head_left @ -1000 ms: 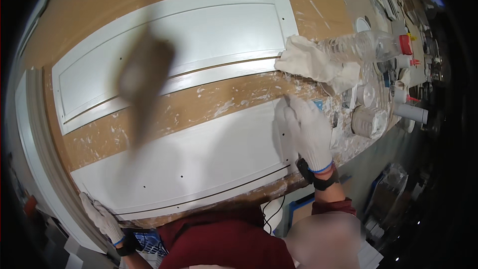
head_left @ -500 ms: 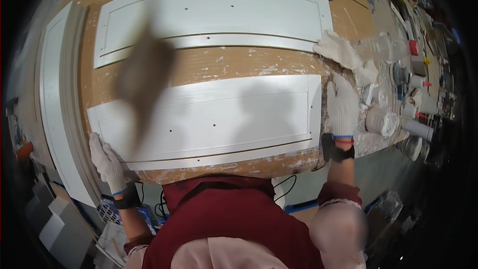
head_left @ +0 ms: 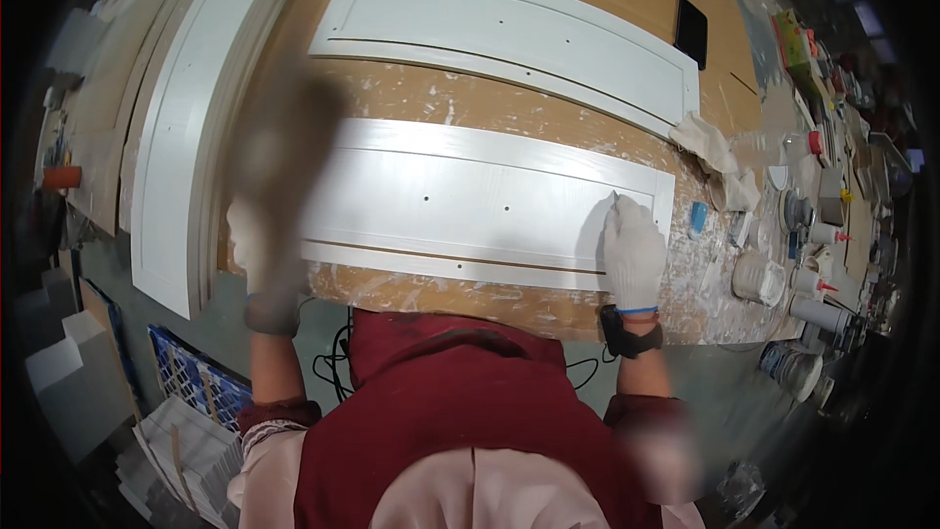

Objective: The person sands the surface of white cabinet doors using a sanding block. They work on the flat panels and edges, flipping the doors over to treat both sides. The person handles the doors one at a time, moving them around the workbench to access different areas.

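A white panel (head_left: 460, 206) with a recessed centre and small dark holes lies on the bench in front of me. My right hand (head_left: 636, 255), in a white knitted glove, rests over the panel's right end. Its fingers are drawn together around something too small to name, with a dark tip at the fingertips. My gloved left hand (head_left: 249, 243) is at the panel's near left end. A dark blurred patch covers much of that end and hides the left fingers. Beyond lies a second white panel (head_left: 519, 34).
Long white panels (head_left: 191, 137) are stacked on the left. At the right stand a crumpled cloth (head_left: 707, 149), a blue block (head_left: 698, 218), a clear tub (head_left: 759, 277) and several bottles. A black phone (head_left: 691, 32) lies at the far right of the paint-flecked bench (head_left: 431, 294).
My right hand has moved from beside the panel onto its right end, and its fingers have closed. The blue block now shows. The whole view has swung, shifting the panels rightward.
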Demonstrator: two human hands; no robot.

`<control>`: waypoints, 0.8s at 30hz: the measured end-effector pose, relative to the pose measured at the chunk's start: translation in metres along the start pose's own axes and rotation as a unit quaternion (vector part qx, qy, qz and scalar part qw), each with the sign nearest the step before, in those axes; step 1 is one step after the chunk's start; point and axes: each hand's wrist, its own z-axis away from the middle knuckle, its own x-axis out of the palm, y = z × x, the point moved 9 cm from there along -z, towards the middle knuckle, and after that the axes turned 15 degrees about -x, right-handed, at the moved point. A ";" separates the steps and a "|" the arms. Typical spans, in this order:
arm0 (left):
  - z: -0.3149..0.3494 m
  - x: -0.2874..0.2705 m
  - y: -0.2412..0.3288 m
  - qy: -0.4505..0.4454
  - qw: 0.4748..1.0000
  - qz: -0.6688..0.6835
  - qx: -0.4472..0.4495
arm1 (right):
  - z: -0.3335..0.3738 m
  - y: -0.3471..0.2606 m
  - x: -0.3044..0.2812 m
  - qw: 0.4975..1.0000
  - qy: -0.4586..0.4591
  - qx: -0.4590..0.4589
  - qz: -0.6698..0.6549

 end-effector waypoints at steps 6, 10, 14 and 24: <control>0.003 -0.007 -0.009 0.043 0.993 0.008 0.110 | -0.034 -0.107 0.013 0.998 -0.044 -0.049 -0.018; 0.001 -0.008 -0.026 -0.083 0.991 0.096 0.049 | -0.050 -0.153 0.008 0.972 -0.082 -0.220 -0.022; 0.006 -0.022 -0.049 -0.125 0.987 0.096 -0.023 | -0.059 -0.125 -0.009 0.963 -0.047 -0.262 0.032; 0.003 -0.024 -0.064 -0.115 0.972 0.188 0.078 | -0.083 -0.169 0.001 0.933 0.005 -0.359 0.006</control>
